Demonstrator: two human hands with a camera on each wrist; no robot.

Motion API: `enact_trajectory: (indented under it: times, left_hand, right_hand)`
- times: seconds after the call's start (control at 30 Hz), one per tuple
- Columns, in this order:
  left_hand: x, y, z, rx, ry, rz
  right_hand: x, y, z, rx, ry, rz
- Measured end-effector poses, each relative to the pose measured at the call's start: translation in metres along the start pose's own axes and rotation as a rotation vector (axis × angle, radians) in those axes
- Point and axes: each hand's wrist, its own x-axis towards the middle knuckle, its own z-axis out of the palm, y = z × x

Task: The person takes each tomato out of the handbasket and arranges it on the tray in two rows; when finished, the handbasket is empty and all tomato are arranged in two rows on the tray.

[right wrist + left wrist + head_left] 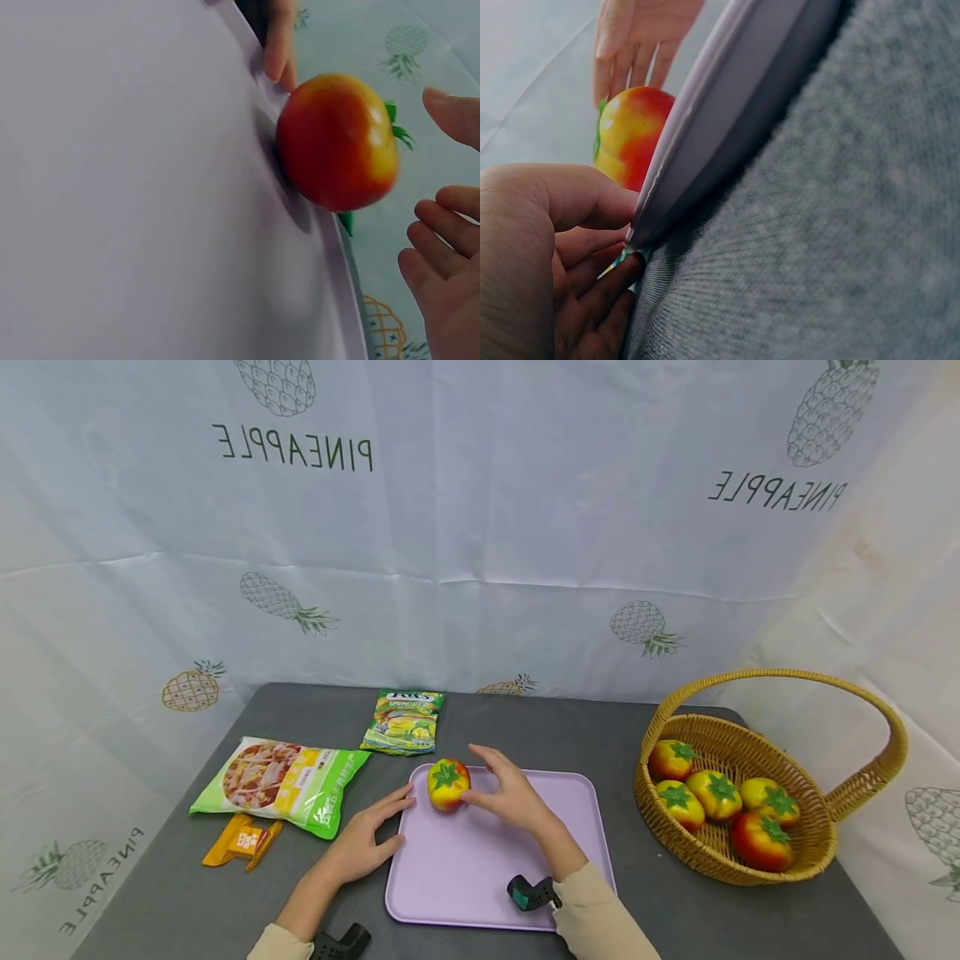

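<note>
A glossy red-and-yellow tomato (448, 784) with a green leafy top sits on the far left corner of the lilac tray (480, 893). My right hand (510, 793) is beside it, thumb and fingers spread. In the right wrist view a gap shows between the right hand (450, 262) and the tomato (337, 142). At the tray's left edge rests my left hand (367, 839), its fingers extended and its thumb near the rim. The left wrist view shows the left hand (562, 217) touching the tray rim (697, 127), with part of its fingers in shadow.
On the right stands a wicker basket (750, 868) with a tall handle, holding several similar tomatoes (716, 793). To the left lie a green food bag (281, 781) and a small orange packet (242, 842). A green-and-yellow packet (405, 722) lies behind the tray. A pineapple-print curtain (487, 527) hangs at the back.
</note>
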Motion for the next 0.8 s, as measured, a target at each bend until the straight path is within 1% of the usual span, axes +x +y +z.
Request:
enact_trajectory:
  times: [0.27,0.43,0.57,0.67,0.8]
  left_hand:
    - [0.0,-0.001,0.0,0.004,0.01,0.018]
    - [0.0,-0.002,0.001,0.001,0.008,0.01]
    - [0.0,-0.002,0.0,-0.004,0.002,0.0]
    - [0.0,-0.002,0.0,-0.008,-0.003,-0.004]
    - [0.0,-0.002,0.0,-0.006,-0.005,-0.004]
  right_hand:
    - [-0.018,0.004,-0.023,0.018,0.061,-0.039]
    - [-0.031,0.007,-0.04,-0.007,0.09,-0.05]
    - [-0.042,0.009,-0.054,-0.036,0.117,-0.079]
    - [-0.052,0.01,-0.067,-0.063,0.142,-0.101]
    - [-0.066,0.012,-0.085,-0.099,0.171,-0.104]
